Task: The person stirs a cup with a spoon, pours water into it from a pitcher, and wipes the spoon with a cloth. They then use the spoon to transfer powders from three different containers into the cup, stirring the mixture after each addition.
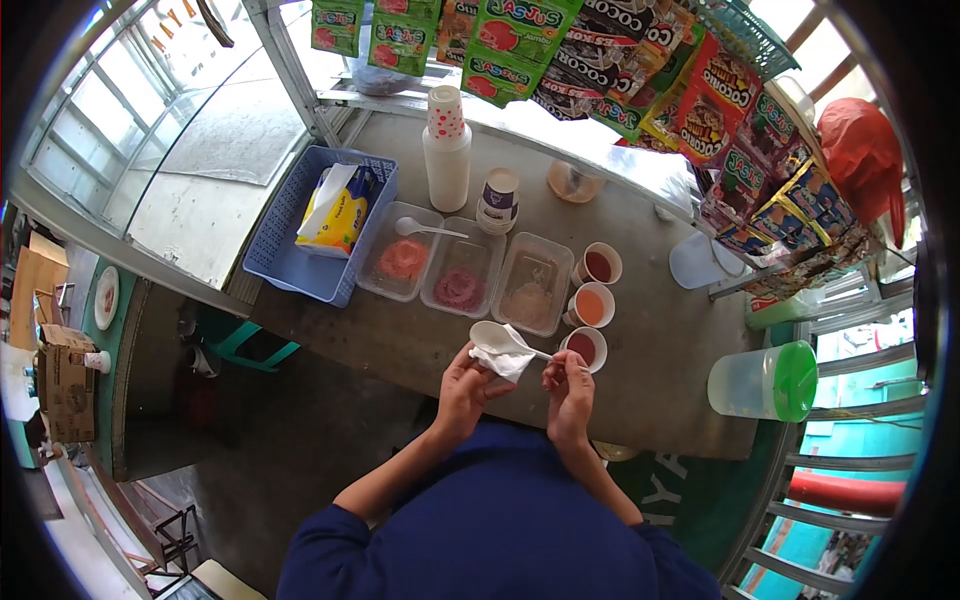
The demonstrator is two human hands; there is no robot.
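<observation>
My left hand [463, 392] is closed on a crumpled white tissue [505, 365], which lies against the bowl of a white spoon [487, 335]. The spoon's handle end is pinched in my right hand [570, 390]. Just beyond my hands stand three paper cups with drinks: a dark red one [585, 350], an orange one [591, 306] and another red one [598, 265]. Left of them are clear tubs with orange powder [402, 259], purple powder [459, 289] and pale brown powder [529, 302]. A second white spoon [430, 229] rests across the orange powder's tub.
A blue basket [300, 275] with a tissue pack [338, 212] stands left. Stacked cups [446, 160] are behind the tubs. A green-lidded container [760, 381] stands right, a clear pitcher [700, 260] behind it. Drink sachets [520, 40] hang above the table's back edge.
</observation>
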